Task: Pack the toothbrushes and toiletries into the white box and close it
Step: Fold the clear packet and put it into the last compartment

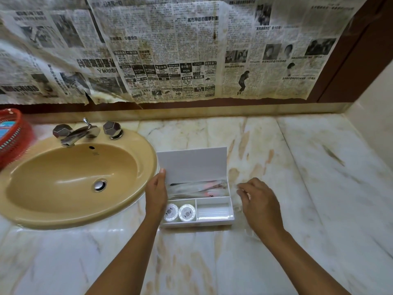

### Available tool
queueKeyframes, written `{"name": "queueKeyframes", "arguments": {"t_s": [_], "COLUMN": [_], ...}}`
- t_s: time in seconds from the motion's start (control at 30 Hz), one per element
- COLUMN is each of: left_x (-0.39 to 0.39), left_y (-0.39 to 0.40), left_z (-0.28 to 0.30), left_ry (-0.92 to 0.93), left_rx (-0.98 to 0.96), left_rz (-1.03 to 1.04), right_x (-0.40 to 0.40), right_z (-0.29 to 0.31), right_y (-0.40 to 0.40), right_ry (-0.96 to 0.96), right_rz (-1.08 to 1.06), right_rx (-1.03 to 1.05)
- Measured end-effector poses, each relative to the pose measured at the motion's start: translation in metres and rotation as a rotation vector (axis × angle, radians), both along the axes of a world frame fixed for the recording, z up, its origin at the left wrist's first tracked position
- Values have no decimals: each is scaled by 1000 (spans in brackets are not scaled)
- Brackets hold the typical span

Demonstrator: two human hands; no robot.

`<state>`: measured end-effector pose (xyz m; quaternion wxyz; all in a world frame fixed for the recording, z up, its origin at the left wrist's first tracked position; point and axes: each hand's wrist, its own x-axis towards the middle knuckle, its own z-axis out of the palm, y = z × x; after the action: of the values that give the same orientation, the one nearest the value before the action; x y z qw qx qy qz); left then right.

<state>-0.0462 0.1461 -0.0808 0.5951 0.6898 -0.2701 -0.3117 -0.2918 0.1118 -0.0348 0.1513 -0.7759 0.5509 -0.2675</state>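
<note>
the white rectangular plastic box (214,220) is being kept on the veined marble counter (297,167), its hinged lid (192,165) standing open. its left wall is being touched by the left hand (156,194), fingers extended, nothing gripped. wrapped toothbrushes (197,188) are lying in the rear compartment, two round white toiletry discs (179,212) in the front left. just right of the box, something clear and blurred is being pinched by the right hand (260,203).

White box (214,221) lower centre on marble counter (297,167), lid (192,163) up, wrapped toothbrushes (197,188) in rear compartment, two round toiletries (179,212) front left, left hand (156,193) touching lid's left edge, right hand (258,204) curled just right, tan sink (70,179) left.
</note>
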Motion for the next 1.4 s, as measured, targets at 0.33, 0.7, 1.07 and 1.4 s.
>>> {"name": "queueKeyframes", "arguments": {"t_s": [0.33,0.7,1.07,1.4], "left_x": [1,-5,-5,-2], "left_y": [0,1,1,1], "left_z": [1,9,8,2], "left_ry": [1,20,12,19], "left_rx": [-4,-27,-15,3], "left_rz": [-5,1,13,-2], "right_x": [62,57,-20,-57], "right_z": [22,11,-2,-36], "right_y": [12,8,-1,2], "right_ry": [537,509,119,422], "right_rz": [352,390,41,-3], "right_rx": [357,500,297,467]}}
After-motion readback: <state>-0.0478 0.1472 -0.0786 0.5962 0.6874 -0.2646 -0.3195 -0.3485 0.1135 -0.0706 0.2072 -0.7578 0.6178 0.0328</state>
